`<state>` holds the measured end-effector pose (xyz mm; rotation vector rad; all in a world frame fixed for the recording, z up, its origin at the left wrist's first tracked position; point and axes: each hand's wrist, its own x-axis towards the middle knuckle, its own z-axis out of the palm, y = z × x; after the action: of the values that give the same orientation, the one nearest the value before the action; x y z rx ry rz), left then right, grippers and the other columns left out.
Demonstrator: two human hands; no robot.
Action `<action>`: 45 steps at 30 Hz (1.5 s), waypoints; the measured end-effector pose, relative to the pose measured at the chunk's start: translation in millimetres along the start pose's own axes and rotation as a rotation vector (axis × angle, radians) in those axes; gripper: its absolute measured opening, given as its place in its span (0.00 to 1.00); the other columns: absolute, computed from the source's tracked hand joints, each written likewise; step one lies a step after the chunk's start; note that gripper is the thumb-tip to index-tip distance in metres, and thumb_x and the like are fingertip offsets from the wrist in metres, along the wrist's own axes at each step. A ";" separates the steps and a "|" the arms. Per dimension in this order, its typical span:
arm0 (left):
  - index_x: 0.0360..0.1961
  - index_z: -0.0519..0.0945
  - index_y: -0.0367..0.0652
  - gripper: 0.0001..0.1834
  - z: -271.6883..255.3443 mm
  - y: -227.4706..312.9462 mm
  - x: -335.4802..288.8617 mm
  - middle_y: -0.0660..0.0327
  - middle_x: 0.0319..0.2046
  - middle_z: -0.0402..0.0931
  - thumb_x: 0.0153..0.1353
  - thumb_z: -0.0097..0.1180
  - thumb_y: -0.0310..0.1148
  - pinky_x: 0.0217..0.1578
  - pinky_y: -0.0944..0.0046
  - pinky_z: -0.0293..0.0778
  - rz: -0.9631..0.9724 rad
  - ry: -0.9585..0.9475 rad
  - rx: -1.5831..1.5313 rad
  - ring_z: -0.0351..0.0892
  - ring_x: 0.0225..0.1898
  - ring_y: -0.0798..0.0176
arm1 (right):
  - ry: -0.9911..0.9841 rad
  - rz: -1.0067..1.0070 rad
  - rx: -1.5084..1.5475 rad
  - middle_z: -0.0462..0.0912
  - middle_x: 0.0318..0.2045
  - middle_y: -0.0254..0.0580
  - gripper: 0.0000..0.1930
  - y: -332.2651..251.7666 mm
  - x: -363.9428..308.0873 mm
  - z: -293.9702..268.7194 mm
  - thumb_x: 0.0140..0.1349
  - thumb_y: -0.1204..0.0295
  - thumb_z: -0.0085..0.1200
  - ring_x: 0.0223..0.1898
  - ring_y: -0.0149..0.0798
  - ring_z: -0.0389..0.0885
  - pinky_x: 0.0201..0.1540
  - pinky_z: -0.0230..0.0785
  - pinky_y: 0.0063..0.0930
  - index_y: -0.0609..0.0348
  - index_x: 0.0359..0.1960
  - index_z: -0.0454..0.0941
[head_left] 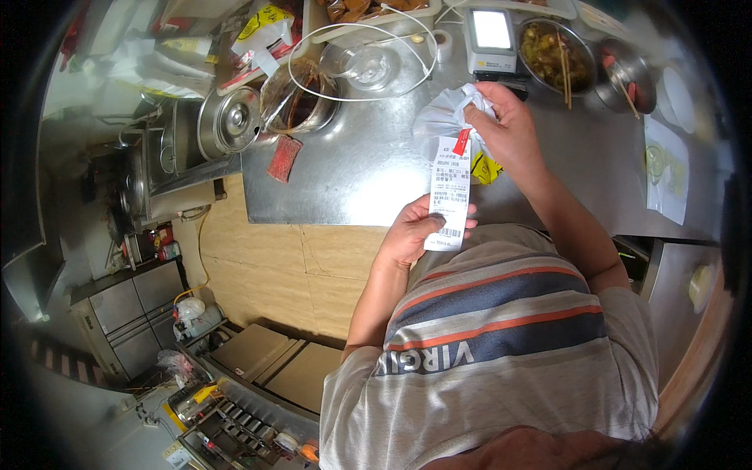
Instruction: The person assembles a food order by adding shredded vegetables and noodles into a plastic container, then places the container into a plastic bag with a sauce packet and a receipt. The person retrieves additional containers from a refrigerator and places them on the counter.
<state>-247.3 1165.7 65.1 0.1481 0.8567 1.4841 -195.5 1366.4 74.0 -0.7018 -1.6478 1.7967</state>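
Observation:
A long white paper receipt (449,184) hangs from a knotted white plastic bag (439,110), with a small red tag (462,142) near the receipt's upper end. My left hand (415,233) pinches the receipt's lower part, thumb on the printed face. Gathered in the fingers of my right hand (504,125) is the top of the bag. Yellow print (486,168) shows on the bag below my right wrist. The bag rests at the front of the steel table (360,172), and its contents are hidden.
Behind the bag stand a label printer (491,41) with a lit screen and a bowl of food with chopsticks (558,59). A looped white cable (360,98) crosses a dark sauce container (301,98). A lidded steel pot (235,117) and red sponge (283,158) are left.

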 end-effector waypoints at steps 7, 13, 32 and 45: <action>0.53 0.65 0.29 0.24 0.8 -0.2 -0.5 0.39 0.46 0.71 0.51 0.39 0.15 0.46 0.50 0.74 0.003 0.028 0.010 0.75 0.46 0.46 | -0.005 0.044 -0.010 0.81 0.30 0.41 0.12 -4.5 0.5 1.7 0.55 0.76 0.52 0.30 0.26 0.77 0.34 0.69 0.19 0.66 0.41 0.73; 0.53 0.65 0.31 0.24 -0.5 -0.4 -0.7 0.40 0.46 0.71 0.52 0.38 0.15 0.45 0.51 0.75 -0.008 0.030 0.035 0.75 0.46 0.47 | -0.025 0.067 0.043 0.81 0.28 0.41 0.12 -5.5 1.8 2.3 0.56 0.75 0.53 0.30 0.27 0.79 0.33 0.70 0.19 0.67 0.41 0.73; 0.55 0.63 0.28 0.24 -50.7 7.3 -13.8 0.49 0.50 0.69 0.55 0.42 0.16 0.52 0.53 0.67 0.057 0.071 0.300 0.71 0.50 0.53 | 0.023 0.115 -0.095 0.79 0.24 0.38 0.11 -37.6 -18.4 1.3 0.51 0.75 0.57 0.23 0.25 0.76 0.24 0.69 0.22 0.63 0.37 0.75; 0.49 0.69 0.31 0.16 -108.6 57.3 38.3 0.42 0.45 0.72 0.59 0.46 0.22 0.47 0.55 0.73 -0.085 -0.019 0.276 0.76 0.44 0.49 | 0.526 -0.004 -0.305 0.79 0.24 0.46 0.13 -92.8 -87.5 -31.5 0.48 0.66 0.59 0.25 0.37 0.78 0.29 0.69 0.29 0.59 0.34 0.78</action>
<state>-361.5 1163.7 5.9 0.3255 1.0379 1.2793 -105.9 1329.0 162.4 -1.1870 -1.5553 1.2188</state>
